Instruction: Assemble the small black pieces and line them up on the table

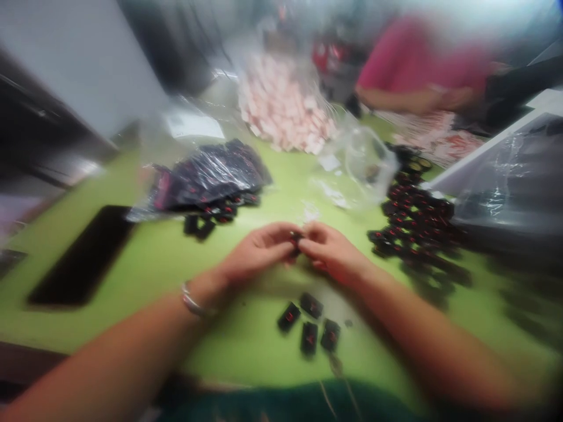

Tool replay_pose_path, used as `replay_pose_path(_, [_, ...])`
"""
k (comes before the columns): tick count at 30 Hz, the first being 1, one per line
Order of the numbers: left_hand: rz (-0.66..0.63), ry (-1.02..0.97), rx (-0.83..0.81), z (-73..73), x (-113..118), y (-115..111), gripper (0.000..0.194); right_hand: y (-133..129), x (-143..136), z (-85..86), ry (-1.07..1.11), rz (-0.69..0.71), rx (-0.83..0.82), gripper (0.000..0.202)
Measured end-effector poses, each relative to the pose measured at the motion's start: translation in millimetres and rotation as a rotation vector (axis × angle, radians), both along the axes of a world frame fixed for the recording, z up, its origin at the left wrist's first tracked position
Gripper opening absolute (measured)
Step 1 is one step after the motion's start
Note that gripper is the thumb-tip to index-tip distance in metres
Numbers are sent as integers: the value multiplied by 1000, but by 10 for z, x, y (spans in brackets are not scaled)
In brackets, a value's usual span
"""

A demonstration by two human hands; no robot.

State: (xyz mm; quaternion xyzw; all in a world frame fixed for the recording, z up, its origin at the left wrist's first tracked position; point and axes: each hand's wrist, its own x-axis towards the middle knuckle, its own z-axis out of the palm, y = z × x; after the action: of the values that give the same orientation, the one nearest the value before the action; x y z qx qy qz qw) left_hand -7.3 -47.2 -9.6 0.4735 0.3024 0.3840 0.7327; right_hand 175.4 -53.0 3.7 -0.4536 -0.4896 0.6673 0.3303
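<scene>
- One small black part (295,238): pinched btwn L hand (259,249) & R hand (331,249), both narrow on it; neither nearer.
- Its long axis: can't tell, blur + grip hide it.
- Four black blocks w/ red marks (309,339): on green counter (246,357), body-side of hands, slightly R, axes mixed.
</scene>
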Motion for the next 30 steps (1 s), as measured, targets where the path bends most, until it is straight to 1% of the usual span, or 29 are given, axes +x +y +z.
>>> replay_pose_path(2, [15,-36,-20,1,-2,6,29,17,16,-18,54,8,-20,34])
replay_pose_path(4, [48,-63,-60,5,-3,13,32,23,12,-19,79,-32,11,34])
replay_pose_path(8, [90,-2,-78,14,-4,30,41,2,-30,32,21,-101,50,28])
replay_pose_path(10, [92,35,-53,15,-1,34,40,-17,-53,59,-6,-123,52,25])
replay_pose_path(13, [96,39,-39,9,6,33,36,-38,-73,77,-23,-140,55,24])
replay_pose_path(18, [100,76,-25,2,13,25,35,-50,-79,100,-76,-129,36,21])
replay_pose_path(23, [144,140,24,15,47,7,32,-61,-111,130,-230,-112,66,15])
replay_pose_path(26, [170,171,40,9,83,-2,29,-56,-135,90,-374,-135,165,11])
replay_pose_path(29, [179,161,10,-13,102,-1,29,-42,-138,36,-490,-196,390,13])
replay_pose_path(30, [173,141,-8,-21,101,1,30,-39,-135,30,-504,-207,433,14])
